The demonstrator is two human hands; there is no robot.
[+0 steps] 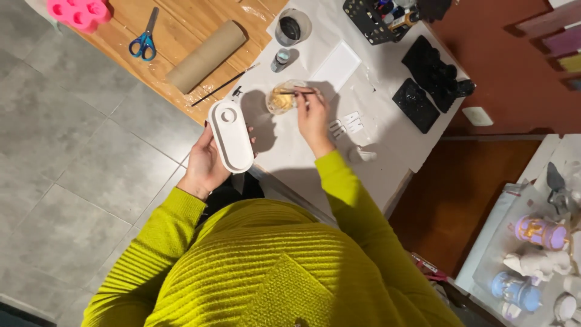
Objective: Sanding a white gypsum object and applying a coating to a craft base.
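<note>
My left hand (204, 161) holds a white oval tray (230, 135) with a round recess at its far end, lifted over the table's near edge. My right hand (312, 116) grips a thin paintbrush (295, 92) whose tip reaches into a small clear cup (281, 100) holding golden liquid. The cup stands on white paper (375, 97) that covers the table. Both sleeves are yellow-green knit.
On the wooden table lie blue-handled scissors (144, 40), a cardboard tube (206, 56), a long dark brush (224, 85) and a pink mould (78, 12). A small jar (280, 59), a grey cup (292, 27), black moulds (433, 79) and a black basket (381, 18) sit further off. Painted figurines (538, 254) stand at right.
</note>
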